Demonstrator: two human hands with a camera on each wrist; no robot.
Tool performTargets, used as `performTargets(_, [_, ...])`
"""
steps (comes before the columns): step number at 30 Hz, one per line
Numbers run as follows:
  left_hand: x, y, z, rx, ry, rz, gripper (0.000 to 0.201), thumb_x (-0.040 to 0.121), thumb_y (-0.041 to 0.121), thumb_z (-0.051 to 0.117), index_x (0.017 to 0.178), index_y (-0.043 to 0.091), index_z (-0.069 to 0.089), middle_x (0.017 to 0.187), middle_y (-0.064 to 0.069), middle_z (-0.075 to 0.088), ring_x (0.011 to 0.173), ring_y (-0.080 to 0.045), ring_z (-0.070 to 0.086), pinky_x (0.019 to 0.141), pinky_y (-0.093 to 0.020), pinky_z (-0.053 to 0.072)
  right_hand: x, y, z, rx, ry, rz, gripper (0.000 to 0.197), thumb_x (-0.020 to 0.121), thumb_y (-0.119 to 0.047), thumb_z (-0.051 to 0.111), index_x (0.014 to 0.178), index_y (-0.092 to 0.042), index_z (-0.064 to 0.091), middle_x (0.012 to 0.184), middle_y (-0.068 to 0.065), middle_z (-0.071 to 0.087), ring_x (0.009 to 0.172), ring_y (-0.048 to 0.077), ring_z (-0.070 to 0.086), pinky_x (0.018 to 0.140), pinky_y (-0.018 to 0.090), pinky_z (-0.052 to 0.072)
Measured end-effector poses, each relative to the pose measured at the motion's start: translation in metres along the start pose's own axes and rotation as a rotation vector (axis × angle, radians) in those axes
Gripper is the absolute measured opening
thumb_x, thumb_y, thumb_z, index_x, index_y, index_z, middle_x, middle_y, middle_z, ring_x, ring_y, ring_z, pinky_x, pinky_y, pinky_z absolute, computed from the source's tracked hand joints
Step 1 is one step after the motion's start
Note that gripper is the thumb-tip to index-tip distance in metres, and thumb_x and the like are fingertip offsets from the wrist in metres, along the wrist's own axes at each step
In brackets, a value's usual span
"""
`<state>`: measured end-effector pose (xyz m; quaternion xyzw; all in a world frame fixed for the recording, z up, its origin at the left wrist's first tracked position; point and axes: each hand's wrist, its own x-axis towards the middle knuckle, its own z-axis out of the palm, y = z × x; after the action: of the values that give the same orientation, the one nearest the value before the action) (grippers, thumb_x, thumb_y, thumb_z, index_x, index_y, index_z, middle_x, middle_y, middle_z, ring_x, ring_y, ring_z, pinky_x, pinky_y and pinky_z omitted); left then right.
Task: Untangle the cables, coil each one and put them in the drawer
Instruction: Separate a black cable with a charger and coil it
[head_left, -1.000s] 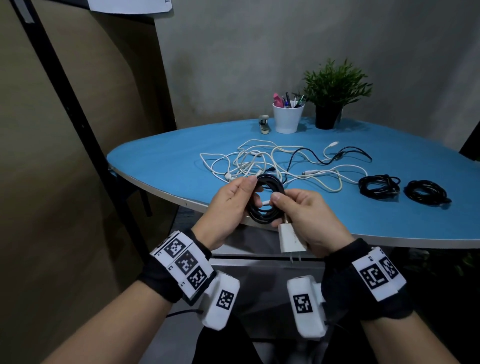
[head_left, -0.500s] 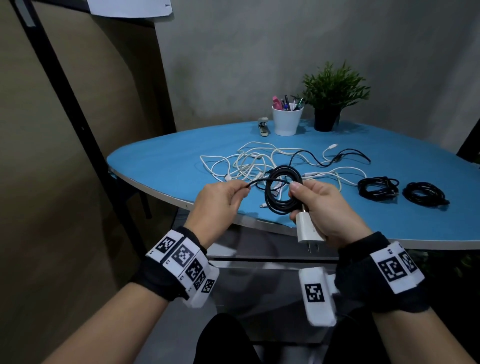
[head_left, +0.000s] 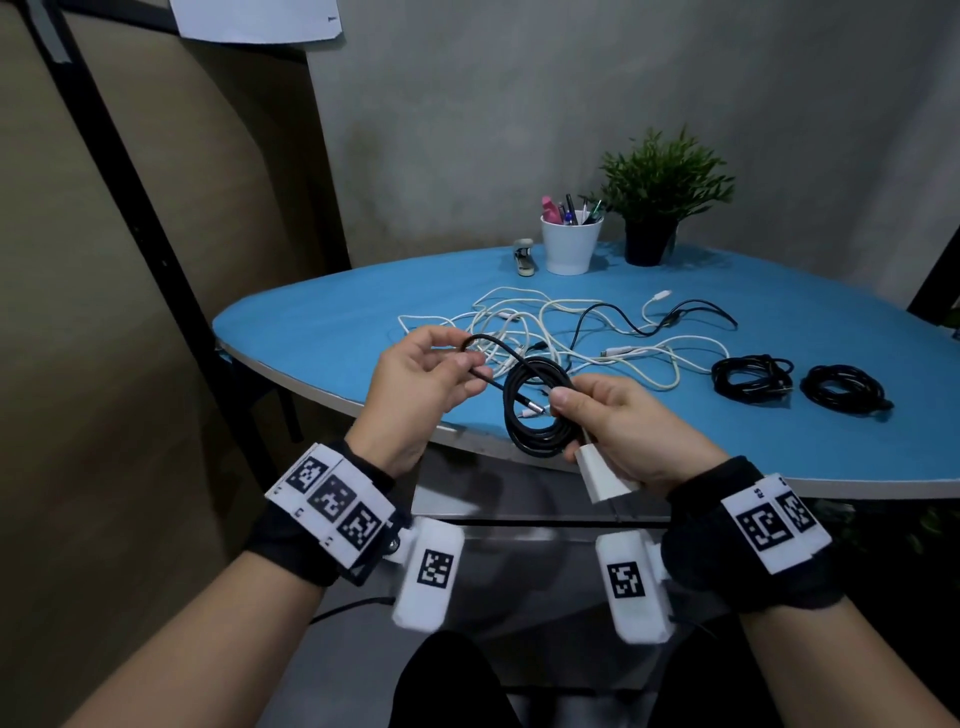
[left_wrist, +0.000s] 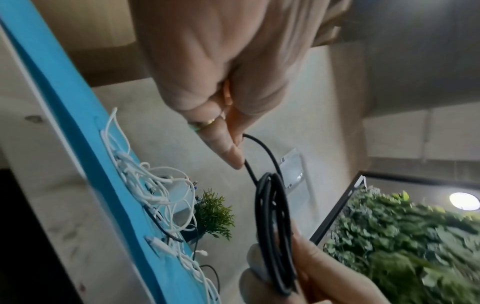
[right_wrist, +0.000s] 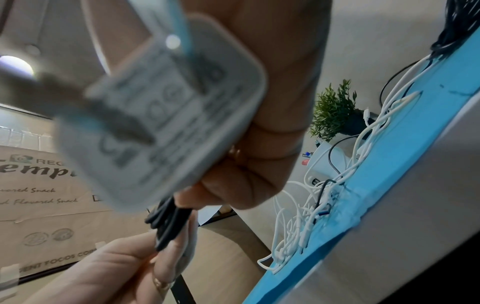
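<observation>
Three coiled black cables (head_left: 537, 410) (one held), one pen cup (head_left: 570, 244), one plant (head_left: 660, 192).

My head camera looks forward and down over the bench's (head_left: 322, 338) near edge. Both wrist cameras sit close under my hands, facing up, sharing the coiled black cable (left_wrist: 272, 226) and plant (right_wrist: 333, 107).

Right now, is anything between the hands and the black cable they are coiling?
Nothing visible. The right hand already pinches the black coil together with its white charger, and the left hand pinches the loose end. The drawer is not in view, so that path cannot be judged.
</observation>
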<state>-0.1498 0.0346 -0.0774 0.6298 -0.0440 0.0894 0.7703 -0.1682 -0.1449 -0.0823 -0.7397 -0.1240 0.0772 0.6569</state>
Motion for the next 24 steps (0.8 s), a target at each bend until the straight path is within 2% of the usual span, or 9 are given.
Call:
performTargets(4, [-0.002,0.002,0.001,-0.141,-0.049,-0.115,0.012,0.089,-0.007,0.051,0.092,0.005,0.054,0.081,-0.013,0.065,0.062,-0.009,0.067,0.063,-0.016,0.055,0.004,0.0,0.002,0.052,-0.04,0.0,0.014,0.097,-0.009,0.045,0.094,-0.004,0.058,0.078,0.006,0.06,0.055,0.003,0.058,0.048,0.017,0.048])
performTargets(7, [-0.006,0.001,0.005,-0.174,-0.131,-0.221,0.011,0.089,-0.009,0.05,0.092,0.001,0.051,0.078,-0.014,0.066,0.059,-0.01,0.068,0.056,-0.015,0.054,0.006,0.0,0.002,0.055,-0.036,-0.002,0.016,0.096,-0.009,0.046,0.084,-0.006,0.057,0.074,0.007,0.056,0.051,0.004,0.056,0.048,0.017,0.048])
performTargets(9, [-0.008,-0.001,0.007,-0.085,-0.187,-0.247,0.01,0.089,-0.006,0.052,0.087,0.003,0.054,0.073,-0.01,0.068,0.062,-0.012,0.068,0.058,-0.017,0.055,0.008,0.0,0.001,0.054,0.006,-0.016,0.019,0.096,-0.008,0.047,0.08,-0.007,0.058,0.07,0.008,0.056,0.05,0.006,0.056,0.048,0.018,0.047])
performTargets(11, [-0.01,-0.002,0.008,0.022,-0.232,-0.245,0.01,0.093,0.007,0.052,0.086,0.005,0.058,0.079,-0.01,0.068,0.07,-0.015,0.066,0.066,-0.02,0.056,0.009,-0.001,0.0,0.045,0.056,-0.035,0.018,0.095,-0.009,0.049,0.082,-0.006,0.06,0.072,0.01,0.058,0.053,0.008,0.059,0.049,0.021,0.049])
performTargets(14, [-0.011,-0.001,0.009,0.113,-0.279,-0.259,0.029,0.096,0.033,0.045,0.095,0.01,0.064,0.087,-0.006,0.071,0.079,-0.014,0.067,0.077,-0.025,0.053,0.009,-0.002,-0.001,0.028,0.131,-0.049,0.019,0.095,-0.009,0.05,0.081,-0.007,0.062,0.07,0.008,0.063,0.054,0.009,0.061,0.05,0.024,0.053])
performTargets(16, [-0.013,-0.001,0.01,0.195,-0.29,-0.231,0.027,0.091,0.037,0.051,0.095,0.015,0.064,0.089,-0.001,0.07,0.082,-0.01,0.066,0.079,-0.027,0.049,0.009,-0.003,0.0,0.053,0.139,-0.042,0.018,0.095,-0.008,0.051,0.081,-0.005,0.062,0.066,0.006,0.065,0.052,0.009,0.062,0.05,0.022,0.053])
performTargets(19, [-0.015,-0.004,0.012,0.271,-0.287,-0.204,0.004,0.087,0.022,0.063,0.088,0.018,0.062,0.087,0.003,0.067,0.082,-0.008,0.063,0.074,-0.027,0.046,0.008,-0.002,0.003,0.028,0.104,-0.041,0.015,0.093,-0.008,0.054,0.081,-0.003,0.062,0.069,0.009,0.064,0.055,0.009,0.063,0.052,0.02,0.053])
performTargets(22, [-0.015,-0.006,0.013,0.211,-0.313,-0.247,0.013,0.087,0.005,0.061,0.097,0.013,0.058,0.091,-0.006,0.065,0.077,-0.016,0.064,0.064,-0.024,0.051,0.008,0.0,0.004,0.018,0.11,-0.036,0.013,0.091,-0.009,0.057,0.082,-0.002,0.062,0.075,0.016,0.057,0.063,0.018,0.059,0.055,0.023,0.057])
performTargets(24, [-0.017,-0.005,0.013,0.136,-0.319,-0.273,0.019,0.086,-0.001,0.061,0.098,0.011,0.055,0.086,-0.01,0.066,0.072,-0.018,0.066,0.065,-0.025,0.056,0.008,0.0,0.006,0.018,0.133,-0.037,0.014,0.092,-0.009,0.056,0.08,-0.004,0.062,0.073,0.015,0.058,0.063,0.02,0.059,0.054,0.022,0.057])
